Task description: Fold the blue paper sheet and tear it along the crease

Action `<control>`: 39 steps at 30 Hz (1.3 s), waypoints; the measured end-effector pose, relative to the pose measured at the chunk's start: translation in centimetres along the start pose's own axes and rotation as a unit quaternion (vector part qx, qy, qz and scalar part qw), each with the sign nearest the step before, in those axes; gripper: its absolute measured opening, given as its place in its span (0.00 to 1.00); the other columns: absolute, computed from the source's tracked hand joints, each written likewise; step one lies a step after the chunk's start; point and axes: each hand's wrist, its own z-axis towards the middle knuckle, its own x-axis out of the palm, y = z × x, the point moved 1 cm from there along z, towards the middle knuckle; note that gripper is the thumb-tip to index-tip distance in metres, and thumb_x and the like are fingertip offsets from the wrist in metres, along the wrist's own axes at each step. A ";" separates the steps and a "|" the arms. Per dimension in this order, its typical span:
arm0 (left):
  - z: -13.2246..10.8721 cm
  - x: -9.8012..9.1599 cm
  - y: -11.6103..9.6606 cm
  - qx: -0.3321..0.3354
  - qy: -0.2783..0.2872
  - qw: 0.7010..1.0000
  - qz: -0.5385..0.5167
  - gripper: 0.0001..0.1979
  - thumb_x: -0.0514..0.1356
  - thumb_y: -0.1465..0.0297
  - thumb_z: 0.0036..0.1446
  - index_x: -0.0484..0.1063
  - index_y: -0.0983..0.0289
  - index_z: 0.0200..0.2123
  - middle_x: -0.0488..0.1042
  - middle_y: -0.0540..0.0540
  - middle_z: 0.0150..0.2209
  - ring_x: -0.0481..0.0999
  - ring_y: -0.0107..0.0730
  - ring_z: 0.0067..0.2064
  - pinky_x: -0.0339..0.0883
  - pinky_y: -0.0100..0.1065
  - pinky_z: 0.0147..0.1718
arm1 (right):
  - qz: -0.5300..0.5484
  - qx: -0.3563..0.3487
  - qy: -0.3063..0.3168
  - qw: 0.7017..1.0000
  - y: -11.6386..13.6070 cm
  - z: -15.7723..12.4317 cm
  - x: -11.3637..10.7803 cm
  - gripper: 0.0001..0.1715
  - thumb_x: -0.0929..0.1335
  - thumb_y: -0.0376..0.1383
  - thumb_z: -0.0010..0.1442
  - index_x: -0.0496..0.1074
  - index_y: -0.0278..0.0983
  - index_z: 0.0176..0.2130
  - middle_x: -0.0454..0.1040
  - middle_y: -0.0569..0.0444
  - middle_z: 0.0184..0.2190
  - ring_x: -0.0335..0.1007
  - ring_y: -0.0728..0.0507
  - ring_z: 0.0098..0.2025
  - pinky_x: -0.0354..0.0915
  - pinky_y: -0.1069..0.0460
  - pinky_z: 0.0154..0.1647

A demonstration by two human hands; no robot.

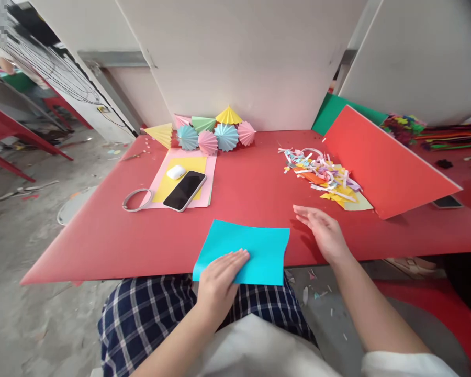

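Observation:
A bright blue sheet of paper (259, 246) lies at the near edge of the red table, its front edge jutting out over my lap. It looks folded along its left side, though I cannot be sure. My left hand (222, 275) rests flat on the paper, fingers stretched toward its middle. Off the paper's right edge, my right hand (322, 228) is held just above the table, fingers apart and holding nothing. A phone (185, 190) lies beyond the paper to the left, on yellow and pink sheets (209, 183).
Folded paper fans (226, 137) stand along the back wall. A white earbud-like case (176, 172) and a tape-like ring (137, 200) lie at left. Paper scraps (325, 175) are heaped at right, before a slanted red board (388, 162) and a green board (329, 112).

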 end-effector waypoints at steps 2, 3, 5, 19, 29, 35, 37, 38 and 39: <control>1.6 -1.7 -0.2 -0.166 -0.088 0.980 -0.071 0.10 0.55 0.71 0.57 0.74 0.60 0.41 0.78 0.51 0.35 0.77 0.35 0.33 0.72 0.32 0.31 | 0.023 -0.004 0.043 0.999 1.1 -0.1 0.6 0.25 0.62 0.52 0.56 0.66 0.41 0.48 0.69 0.46 0.51 0.63 0.40 0.54 0.61 0.41 0.53; 2.6 -2.3 -0.4 -0.244 -0.174 0.948 -0.109 0.07 0.57 0.68 0.56 0.75 0.61 0.35 0.77 0.50 0.29 0.77 0.34 0.29 0.71 0.31 0.26 | 0.020 -0.011 0.067 0.997 1.9 0.0 1.2 0.32 0.62 0.56 0.53 0.63 0.42 0.51 0.67 0.46 0.53 0.62 0.39 0.55 0.60 0.41 0.53; 4.9 -2.9 -1.0 -0.319 -0.268 0.878 -0.238 0.10 0.58 0.63 0.55 0.74 0.63 0.32 0.76 0.51 0.28 0.76 0.36 0.30 0.71 0.31 0.25 | -0.015 -0.009 0.107 0.994 3.7 0.4 2.5 0.40 0.62 0.60 0.49 0.59 0.43 0.55 0.65 0.46 0.55 0.61 0.39 0.55 0.61 0.42 0.52; 4.3 -0.3 2.0 -0.205 -0.149 0.959 -0.124 0.25 0.49 0.67 0.62 0.46 0.56 0.61 0.52 0.60 0.62 0.53 0.41 0.62 0.58 0.44 0.55 | -0.403 0.065 0.359 0.839 2.6 10.5 1.1 0.19 0.65 0.49 0.51 0.67 0.37 0.22 0.64 0.60 0.19 0.57 0.51 0.23 0.51 0.55 0.22; 6.6 4.6 4.1 0.060 0.248 0.957 0.138 0.32 0.44 0.50 0.59 0.51 0.60 0.61 0.48 0.64 0.63 0.45 0.53 0.63 0.45 0.55 0.56 | -0.571 -0.084 0.285 0.766 0.4 11.8 6.5 0.14 0.64 0.43 0.56 0.72 0.41 0.40 0.73 0.52 0.37 0.70 0.43 0.38 0.63 0.52 0.35; 6.3 4.2 4.2 0.053 0.260 0.956 0.126 0.32 0.46 0.50 0.58 0.51 0.61 0.61 0.48 0.66 0.63 0.47 0.54 0.63 0.44 0.55 0.56 | -0.546 -0.168 0.259 0.778 -1.1 9.9 8.5 0.15 0.62 0.41 0.59 0.71 0.42 0.44 0.72 0.52 0.37 0.67 0.43 0.42 0.64 0.50 0.40; 6.5 4.2 4.0 0.044 0.263 0.956 0.125 0.32 0.48 0.51 0.57 0.51 0.62 0.60 0.48 0.66 0.63 0.47 0.55 0.62 0.43 0.55 0.56 | -0.537 -0.190 0.247 0.784 -1.6 9.6 8.7 0.14 0.62 0.40 0.59 0.71 0.41 0.43 0.71 0.52 0.36 0.66 0.43 0.42 0.64 0.49 0.43; 6.6 4.2 3.9 0.039 0.264 0.956 0.124 0.32 0.49 0.52 0.57 0.52 0.62 0.60 0.48 0.67 0.63 0.47 0.55 0.62 0.43 0.55 0.56 | -0.534 -0.197 0.243 0.786 -1.8 9.5 8.8 0.14 0.62 0.40 0.60 0.70 0.41 0.44 0.71 0.51 0.37 0.65 0.43 0.42 0.63 0.48 0.44; 6.6 4.2 3.8 0.036 0.267 0.955 0.123 0.32 0.49 0.52 0.57 0.51 0.62 0.60 0.48 0.67 0.62 0.47 0.55 0.63 0.43 0.55 0.56 | -0.533 -0.202 0.241 0.786 -1.9 9.4 9.0 0.15 0.62 0.40 0.60 0.70 0.40 0.45 0.71 0.51 0.38 0.65 0.43 0.42 0.63 0.48 0.45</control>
